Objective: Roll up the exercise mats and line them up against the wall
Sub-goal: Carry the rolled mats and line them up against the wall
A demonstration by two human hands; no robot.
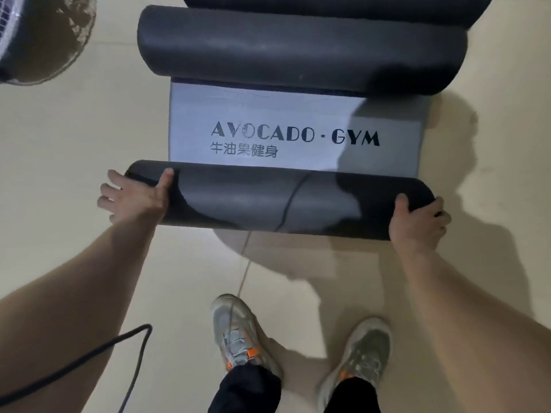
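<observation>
My left hand (135,193) grips one end of the half-rolled mat (280,201) on the floor, right hand (417,217) grips the other. Tip: push both ends evenly toward the finished roll (301,52), or it'll cone.

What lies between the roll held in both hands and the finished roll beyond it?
In the head view, a flat, still unrolled stretch of grey mat printed AVOCADO GYM lies between the held roll and the finished roll.
</observation>
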